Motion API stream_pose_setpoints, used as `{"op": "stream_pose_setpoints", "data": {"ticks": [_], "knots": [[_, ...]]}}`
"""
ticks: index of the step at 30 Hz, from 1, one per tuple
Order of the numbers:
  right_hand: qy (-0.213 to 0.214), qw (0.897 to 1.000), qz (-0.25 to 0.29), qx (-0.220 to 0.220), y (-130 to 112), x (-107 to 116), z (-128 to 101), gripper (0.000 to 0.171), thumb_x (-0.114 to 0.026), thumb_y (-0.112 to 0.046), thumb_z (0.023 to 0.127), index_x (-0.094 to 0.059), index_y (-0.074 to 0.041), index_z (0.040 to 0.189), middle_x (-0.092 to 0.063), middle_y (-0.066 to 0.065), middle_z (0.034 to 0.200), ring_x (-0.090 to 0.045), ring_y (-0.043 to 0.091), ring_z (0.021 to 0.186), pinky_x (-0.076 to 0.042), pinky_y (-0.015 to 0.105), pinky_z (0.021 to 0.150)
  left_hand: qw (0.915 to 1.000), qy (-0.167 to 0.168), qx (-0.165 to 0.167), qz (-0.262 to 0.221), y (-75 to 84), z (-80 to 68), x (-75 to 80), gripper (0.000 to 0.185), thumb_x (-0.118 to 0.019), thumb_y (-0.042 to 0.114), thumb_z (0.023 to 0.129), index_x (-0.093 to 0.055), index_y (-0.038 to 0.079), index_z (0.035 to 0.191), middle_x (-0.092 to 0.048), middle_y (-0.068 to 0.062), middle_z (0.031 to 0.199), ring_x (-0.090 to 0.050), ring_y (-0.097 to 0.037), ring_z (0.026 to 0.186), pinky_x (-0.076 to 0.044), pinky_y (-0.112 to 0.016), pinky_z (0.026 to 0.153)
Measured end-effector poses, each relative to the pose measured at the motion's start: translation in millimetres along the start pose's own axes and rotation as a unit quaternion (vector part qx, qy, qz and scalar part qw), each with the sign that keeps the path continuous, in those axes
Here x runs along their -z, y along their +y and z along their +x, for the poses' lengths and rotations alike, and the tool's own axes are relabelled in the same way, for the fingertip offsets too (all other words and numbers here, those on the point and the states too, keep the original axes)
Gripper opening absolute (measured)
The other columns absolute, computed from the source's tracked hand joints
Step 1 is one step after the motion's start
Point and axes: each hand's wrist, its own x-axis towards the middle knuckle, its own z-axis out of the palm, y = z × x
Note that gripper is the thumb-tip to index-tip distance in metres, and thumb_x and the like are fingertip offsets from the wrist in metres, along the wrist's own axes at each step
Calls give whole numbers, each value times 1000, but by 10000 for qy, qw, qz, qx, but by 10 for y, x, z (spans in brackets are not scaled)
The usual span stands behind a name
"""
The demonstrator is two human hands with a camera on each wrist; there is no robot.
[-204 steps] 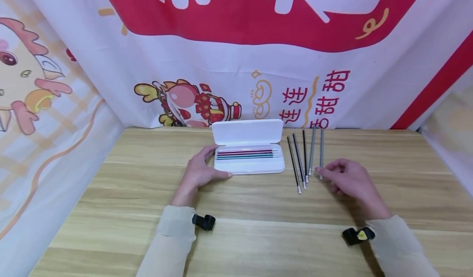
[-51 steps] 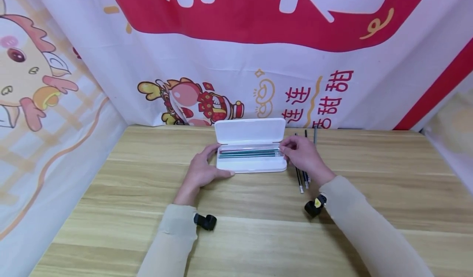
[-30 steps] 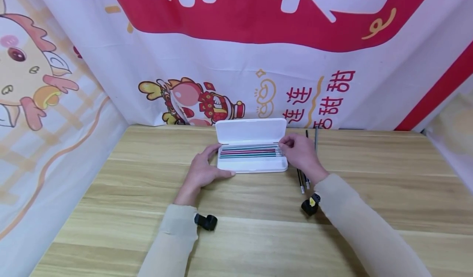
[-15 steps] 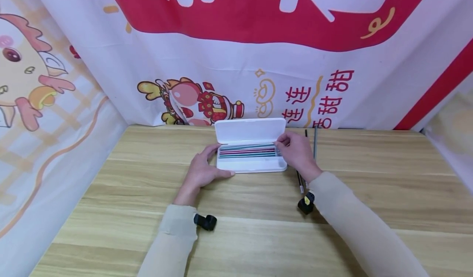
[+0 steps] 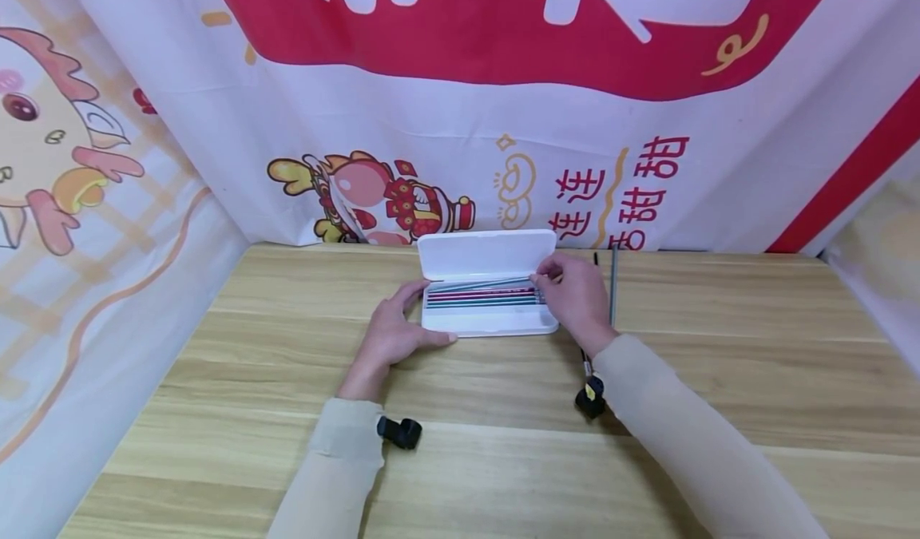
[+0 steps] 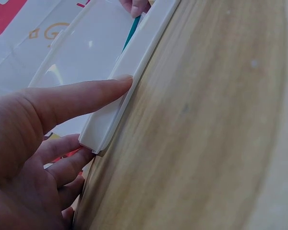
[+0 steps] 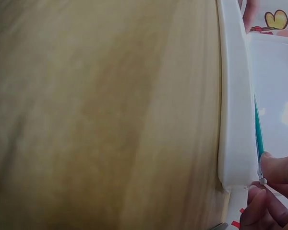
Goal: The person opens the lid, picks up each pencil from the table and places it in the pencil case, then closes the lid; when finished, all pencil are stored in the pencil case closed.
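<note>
A white pencil case [image 5: 489, 323] stands with its lid [image 5: 487, 255] raised, and several red and green pencils [image 5: 481, 298] lie side by side in it. My left hand [image 5: 394, 333] grips the case's left end, thumb along the front edge and fingers at the back corner. At the other end, my right hand [image 5: 575, 287] pinches a green pencil [image 7: 259, 132] close to its white-tipped end. That pencil slants over the back of the row, against the lid side. Part of the case's right end is hidden behind the right hand.
A grey pencil [image 5: 614, 283] lies on the wooden table [image 5: 489, 475] right of the case. Dark pencils there are mostly covered by the right forearm; one tip [image 5: 596, 259] shows. A printed cloth [image 5: 446, 140] hangs behind the table.
From beside the loose pencils on the right, my right hand has come to the case with a pencil, lately shifting slightly left. Fewer pencils show on the table. My left hand stays put.
</note>
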Motion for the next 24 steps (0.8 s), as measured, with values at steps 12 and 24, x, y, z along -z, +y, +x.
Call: {"op": "stream_pose_setpoints", "data": {"ticks": [12, 24], "knots": [[-172, 9998, -27, -83, 17, 4, 8, 10, -80, -18, 98, -78, -9, 101, -73, 11, 107, -65, 30, 104, -54, 47, 93, 10000, 34, -40, 17, -3, -2, 6, 97, -100, 27, 74, -52, 27, 159, -48, -5, 170, -29, -38, 162, -18, -64, 135], [-189, 9997, -48, -127, 34, -2, 24, 7, -80, -17, 97, -77, -11, 100, -72, 9, 108, -64, 28, 102, -54, 45, 89, 10000, 37, -20, -13, 16, -23, 6, 97, -100, 25, 74, -52, 27, 158, -49, -5, 169, -31, -36, 161, -19, -64, 134]]}}
